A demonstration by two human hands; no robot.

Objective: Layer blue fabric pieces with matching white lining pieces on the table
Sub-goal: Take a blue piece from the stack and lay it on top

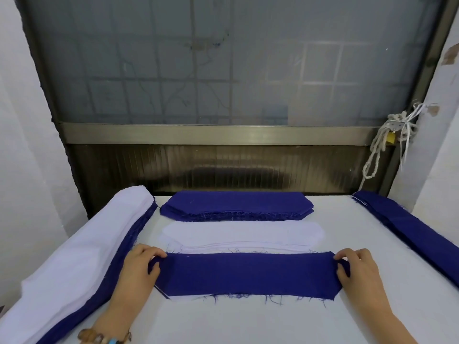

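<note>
Blue piece: we see one long blue piece (248, 274) lying flat across the near middle of the worktop (248, 324), its long edges frayed, with loose threads along the near one.
White lining piece: under it lies a white lining piece (183, 298); we can make out only a thin strip of it along the near edge and at the near left corner, where it pokes out from beneath the blue.
Left hand: the left hand (139, 266) is at the left end of the blue piece. Its fingers (155, 253) curl over the far corner and the thumb presses on the cloth, so that end is pinched.
Right hand: the right hand (357, 269) mirrors it at the right end, fingers (344, 254) bent over the far corner and thumb on the cloth, gripping it.
Lining stack: just beyond the blue piece we find a low lining stack (243, 235) of white pieces with rounded ends.
Blue stack: farther back, close behind the white one, sits a thicker blue stack (236, 203) of like-shaped pieces.
Left pile: a long pile (74, 244) runs down the left side, white cloth on top and blue showing along its inner edge.
Right pile: a long blue pile (407, 229) runs down the right edge.
Wrist: a beaded bracelet (104, 337) circles the left wrist.
Behind: a frosted window (223, 58) stands behind the worktop, and a rope (377, 155) with a brass padlock (390, 141) hangs at its right frame.
</note>
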